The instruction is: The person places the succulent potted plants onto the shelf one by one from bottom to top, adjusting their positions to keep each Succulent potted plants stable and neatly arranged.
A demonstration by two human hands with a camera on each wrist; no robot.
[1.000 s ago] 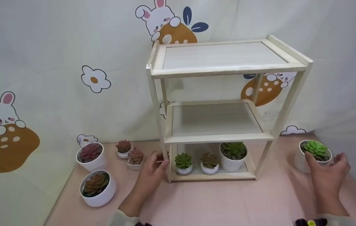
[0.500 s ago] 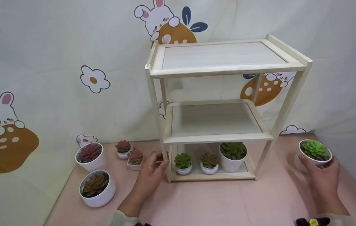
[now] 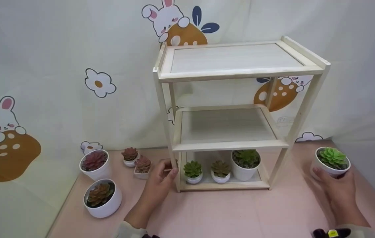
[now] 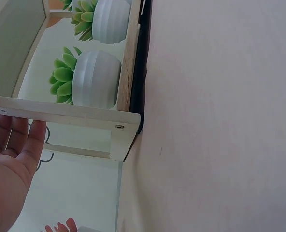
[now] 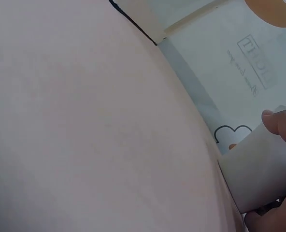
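Note:
On the right, my right hand (image 3: pixel 341 195) grips a white pot with a bright green succulent (image 3: pixel 332 157), thumb on its near left side and fingers round the right. In the right wrist view the white pot (image 5: pixel 259 169) sits at the table surface between thumb and fingers. My left hand (image 3: pixel 161 180) holds the front left post of a three-tier wooden shelf (image 3: pixel 230 145), its fingers behind the post (image 4: pixel 61 110). Several potted succulents stand on the bottom tier: a small green one (image 3: pixel 193 170), a small brownish one (image 3: pixel 221 169) and a larger green one (image 3: pixel 246 165).
Left of the shelf stand a dark red succulent (image 3: pixel 95 163), an orange-brown one (image 3: pixel 102 198) and two small reddish ones, one red (image 3: pixel 130 156) and one pink (image 3: pixel 143 166). A printed cloth (image 3: pixel 124 99) hangs behind the pink table (image 3: pixel 220 211).
My right hand has moved left and closed round the white pot, its fingers drawing in from the right side. My left hand and the shelf have stayed put.

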